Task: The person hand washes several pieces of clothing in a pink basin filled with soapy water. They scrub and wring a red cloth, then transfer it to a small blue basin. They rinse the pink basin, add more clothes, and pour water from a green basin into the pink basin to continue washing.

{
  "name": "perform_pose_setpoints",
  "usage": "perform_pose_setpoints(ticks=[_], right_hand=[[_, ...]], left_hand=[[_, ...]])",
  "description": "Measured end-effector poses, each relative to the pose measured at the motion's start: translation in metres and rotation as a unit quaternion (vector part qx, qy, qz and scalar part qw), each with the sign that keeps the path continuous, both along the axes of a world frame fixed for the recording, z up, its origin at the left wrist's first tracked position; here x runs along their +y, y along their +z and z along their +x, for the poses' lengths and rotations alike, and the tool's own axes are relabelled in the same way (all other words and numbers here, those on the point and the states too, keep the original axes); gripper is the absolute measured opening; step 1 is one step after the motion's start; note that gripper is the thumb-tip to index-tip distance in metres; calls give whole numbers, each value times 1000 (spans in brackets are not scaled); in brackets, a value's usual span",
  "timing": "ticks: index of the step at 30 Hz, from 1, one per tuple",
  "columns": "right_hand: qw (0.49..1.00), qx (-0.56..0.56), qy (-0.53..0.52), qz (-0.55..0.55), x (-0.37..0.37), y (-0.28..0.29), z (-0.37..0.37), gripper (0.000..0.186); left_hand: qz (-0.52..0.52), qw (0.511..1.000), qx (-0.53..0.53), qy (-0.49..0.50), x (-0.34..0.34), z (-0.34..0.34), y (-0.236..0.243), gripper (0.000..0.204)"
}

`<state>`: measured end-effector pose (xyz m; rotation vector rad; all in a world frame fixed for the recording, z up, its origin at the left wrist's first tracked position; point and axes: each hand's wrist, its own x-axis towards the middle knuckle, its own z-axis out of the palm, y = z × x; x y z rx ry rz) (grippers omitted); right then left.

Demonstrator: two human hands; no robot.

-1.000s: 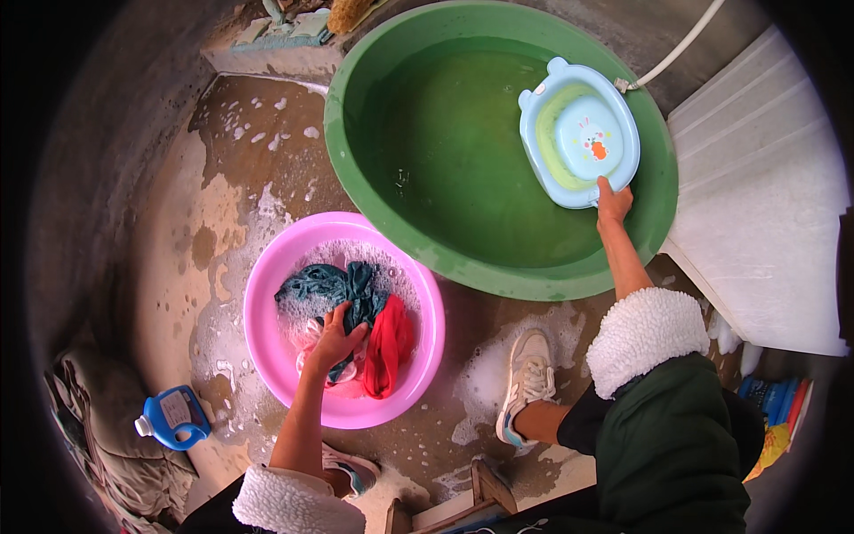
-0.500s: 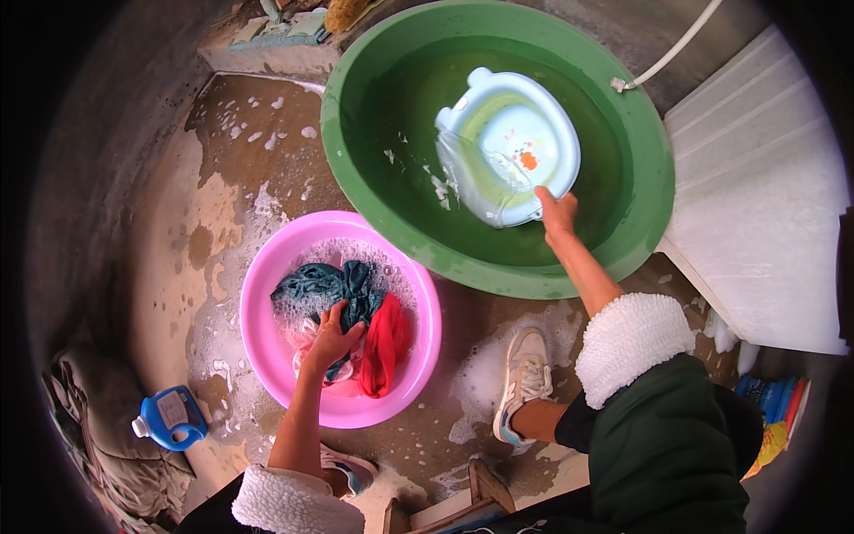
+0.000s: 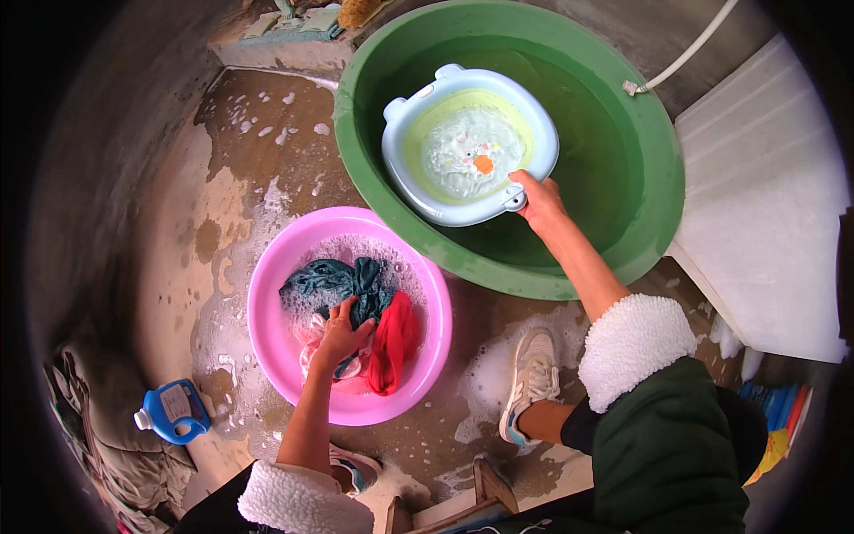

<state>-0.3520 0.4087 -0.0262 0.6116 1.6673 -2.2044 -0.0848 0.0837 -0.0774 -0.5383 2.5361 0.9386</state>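
Observation:
My right hand (image 3: 539, 198) grips the near rim of a small light blue washbasin (image 3: 436, 212), its thumb on top by the handle lug. Rippling water lies in the washbasin, over a printed orange figure. It is held within the large green tub (image 3: 660, 209), which holds water. My left hand (image 3: 342, 336) rests on wet clothes in the pink basin (image 3: 438, 329), fingers and thumb apart. A dark teal garment (image 3: 322, 278) lies at its fingertips, a red cloth (image 3: 392, 347) beside its thumb, and a pale pink cloth (image 3: 313, 340) partly under it. Suds surround the clothes.
A blue detergent bottle (image 3: 174, 411) stands left, near piled clothing (image 3: 124, 400). A white hose (image 3: 680, 62) hangs over the tub's far right rim. A white panel (image 3: 765, 205) stands right. Wet, sudsy floor (image 3: 258, 169) surrounds the basins. A wooden stool (image 3: 491, 488) is below me.
My right hand has moved the light blue washbasin left and levelled it; water now ripples inside instead of pouring across its tilted side. My left hand stays on the clothes.

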Motion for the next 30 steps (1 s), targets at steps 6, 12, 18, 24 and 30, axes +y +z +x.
perform_pose_setpoints(ticks=[6,12,18,24,30], right_hand=[[995,81,55,18,4,60,-5,31],[977,138,163,12,-18,103,14,29],[946,245,209,9,-66,107,53,25],[878,373,281,105,-91,124,90,29],[812,469,324,125,-103,141,115,44]], left_hand=[[14,1000,-26,3,0,-3,6,72],[5,999,-32,3,-1,-5,7,74],[25,999,-32,7,-2,-8,8,69],[123,974,139,-131,-12,-15,-8,44],[-71,977,71,-189,-22,-5,-20,41]])
